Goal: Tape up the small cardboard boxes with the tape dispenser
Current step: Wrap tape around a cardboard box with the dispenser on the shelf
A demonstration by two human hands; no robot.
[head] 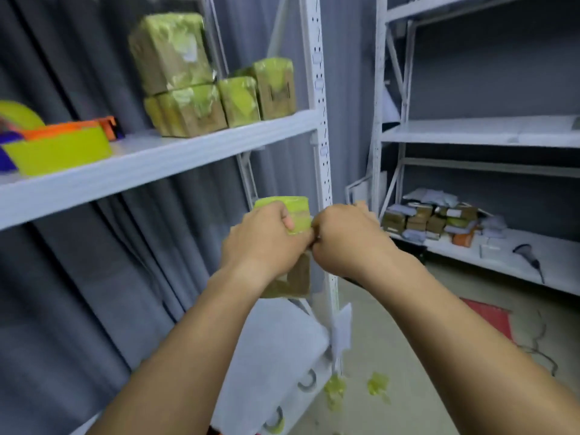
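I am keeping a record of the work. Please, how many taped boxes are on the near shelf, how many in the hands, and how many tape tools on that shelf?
Taped boxes on the near shelf: 4
Taped box gripped by the hands: 1
Tape dispensers on the shelf: 2
Total: 7

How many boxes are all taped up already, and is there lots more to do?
Four boxes wrapped in yellow-green tape sit on the shelf. The left hand grips a box that is partly wrapped, and the right hand is curled at its side. The tape dispenser lies unused. More parcels wait on the far rack; how many need tape is unclear.
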